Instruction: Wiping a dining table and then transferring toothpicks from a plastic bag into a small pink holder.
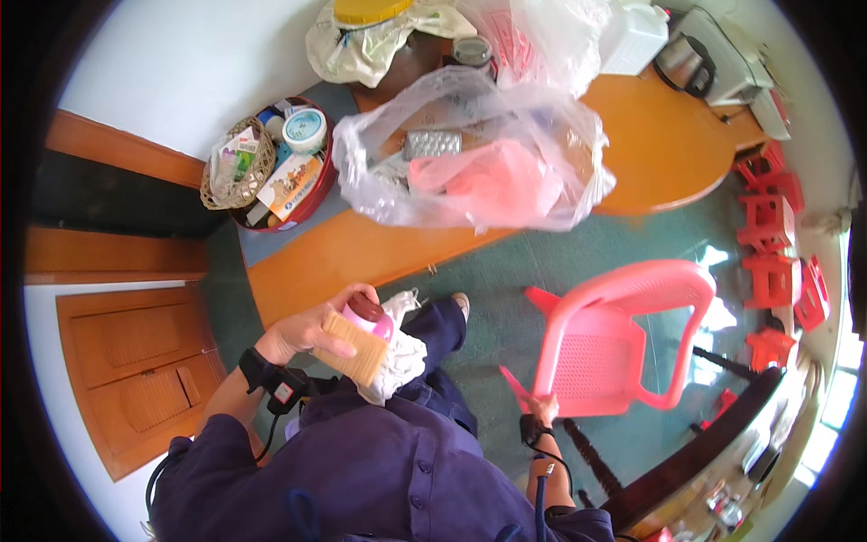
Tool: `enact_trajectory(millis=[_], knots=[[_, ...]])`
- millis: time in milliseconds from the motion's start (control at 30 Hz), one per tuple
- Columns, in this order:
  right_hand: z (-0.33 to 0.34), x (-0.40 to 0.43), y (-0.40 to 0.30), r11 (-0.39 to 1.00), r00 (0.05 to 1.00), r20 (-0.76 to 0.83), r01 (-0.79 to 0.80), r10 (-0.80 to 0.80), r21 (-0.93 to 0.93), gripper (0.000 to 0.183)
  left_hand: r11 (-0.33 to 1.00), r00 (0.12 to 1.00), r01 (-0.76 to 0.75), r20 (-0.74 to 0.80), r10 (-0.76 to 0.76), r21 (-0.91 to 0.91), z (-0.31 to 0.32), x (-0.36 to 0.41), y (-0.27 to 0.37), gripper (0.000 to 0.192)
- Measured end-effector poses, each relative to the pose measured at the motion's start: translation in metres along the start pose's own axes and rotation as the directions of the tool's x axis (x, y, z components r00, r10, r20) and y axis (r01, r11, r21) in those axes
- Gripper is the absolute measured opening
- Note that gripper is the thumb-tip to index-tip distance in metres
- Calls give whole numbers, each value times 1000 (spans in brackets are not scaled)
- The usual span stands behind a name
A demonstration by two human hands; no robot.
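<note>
My left hand (308, 332) is closed around several things in front of my body. Its thumb lies across a tan ridged block (366, 359), whose exact kind I cannot tell. Behind the block shows a pink container (385, 328) with a brown cap (366, 307). A crumpled white cloth (406, 362) hangs beside them, against my dark clothing. Lower right, my right hand (544, 409) grips the edge of a pink plastic armchair (593, 352). The chair stands on the green floor, and its perforated seat and curved backrest are visible.
A wooden table (379, 256) bears a large clear plastic bag (582, 193), a red basin (324, 186) of packages and a steel kettle (679, 61). Red plastic stools (769, 278) line the right wall. A dark-edged table (691, 444) stands at lower right.
</note>
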State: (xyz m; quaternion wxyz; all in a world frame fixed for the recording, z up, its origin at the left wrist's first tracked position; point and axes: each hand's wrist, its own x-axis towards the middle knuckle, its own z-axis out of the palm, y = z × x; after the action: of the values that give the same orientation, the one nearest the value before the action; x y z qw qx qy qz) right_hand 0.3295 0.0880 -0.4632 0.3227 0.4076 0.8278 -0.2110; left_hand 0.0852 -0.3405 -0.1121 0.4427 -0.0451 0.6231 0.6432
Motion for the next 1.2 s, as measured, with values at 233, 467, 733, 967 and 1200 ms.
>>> enact_trajectory(millis=[233, 467, 733, 967, 1200], knots=[[16, -105, -40, 723, 992, 52, 49, -116, 689, 67, 988, 998, 62, -18, -65, -138, -19, -110, -72, 75], [68, -182, -29, 833, 999, -41, 23, 0, 553, 57, 993, 997, 71, 6, -71, -94, -39, -202, -102, 76], [163, -230, -41, 859, 983, -83, -99, 161, 502, 55, 979, 990, 117, 97, -102, -165, -110, -252, -148, 78], [262, -257, -91, 475, 951, -127, -23, 281, 880, 44, 984, 999, 43, 4, -42, -171, -217, -300, -189, 76], [284, -302, -248, 348, 963, 88, -177, 256, 921, 31, 961, 994, -25, -107, -4, -277, -271, -341, -220, 78]])
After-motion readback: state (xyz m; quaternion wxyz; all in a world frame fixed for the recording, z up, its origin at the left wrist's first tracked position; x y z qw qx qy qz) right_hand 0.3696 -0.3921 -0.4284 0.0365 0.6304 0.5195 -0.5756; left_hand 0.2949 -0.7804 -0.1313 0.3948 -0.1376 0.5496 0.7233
